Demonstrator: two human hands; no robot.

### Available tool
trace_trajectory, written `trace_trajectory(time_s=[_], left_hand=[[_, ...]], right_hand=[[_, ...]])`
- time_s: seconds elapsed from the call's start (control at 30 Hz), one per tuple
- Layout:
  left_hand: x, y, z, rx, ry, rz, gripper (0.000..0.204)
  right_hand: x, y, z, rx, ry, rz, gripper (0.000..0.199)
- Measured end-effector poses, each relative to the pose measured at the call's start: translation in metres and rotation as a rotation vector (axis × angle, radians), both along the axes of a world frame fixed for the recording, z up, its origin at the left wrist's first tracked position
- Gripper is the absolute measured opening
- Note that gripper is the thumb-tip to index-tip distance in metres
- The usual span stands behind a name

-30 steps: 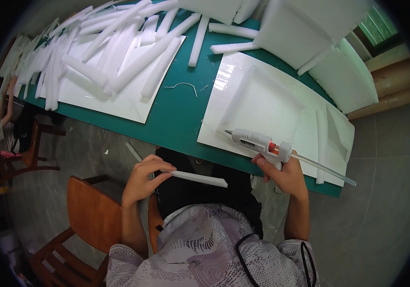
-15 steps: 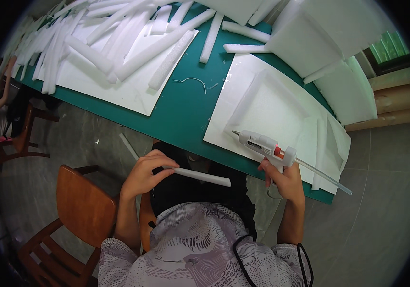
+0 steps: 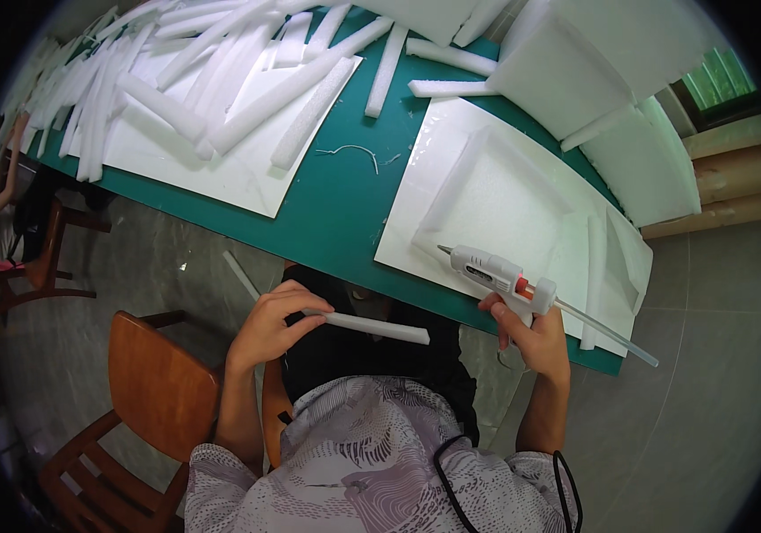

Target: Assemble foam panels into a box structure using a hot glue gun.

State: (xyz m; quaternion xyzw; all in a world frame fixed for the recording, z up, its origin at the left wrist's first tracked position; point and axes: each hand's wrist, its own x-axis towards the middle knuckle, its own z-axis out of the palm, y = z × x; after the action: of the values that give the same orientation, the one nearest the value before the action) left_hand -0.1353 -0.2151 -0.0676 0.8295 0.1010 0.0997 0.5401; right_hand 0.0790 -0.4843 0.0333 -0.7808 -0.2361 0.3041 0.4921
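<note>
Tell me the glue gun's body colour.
The glue gun's body is white; head view shows it.

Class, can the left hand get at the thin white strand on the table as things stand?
Probably not freely: the left hand holds a foam strip, though nothing covers the strand.

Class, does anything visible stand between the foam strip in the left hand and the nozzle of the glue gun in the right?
Nothing visible does: the gap between the foam strip and the nozzle of the glue gun is open, with the green table's edge behind.
</note>
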Motion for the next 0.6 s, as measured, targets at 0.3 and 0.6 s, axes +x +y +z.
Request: trace_trajectory(time_s=[0.3,0.6], left_hand=[[0.005,-0.002,-0.002,-0.017,0.015,-0.016,0.015],[0.011,-0.005,-0.002,-0.012,0.028,-0.039,0.017]], right_hand=[[0.004,-0.040,-0.002,0.058,0.019,-0.041,0.034],[0.000,-0.052,0.002,0.040,0.044,-0.079,0.021]])
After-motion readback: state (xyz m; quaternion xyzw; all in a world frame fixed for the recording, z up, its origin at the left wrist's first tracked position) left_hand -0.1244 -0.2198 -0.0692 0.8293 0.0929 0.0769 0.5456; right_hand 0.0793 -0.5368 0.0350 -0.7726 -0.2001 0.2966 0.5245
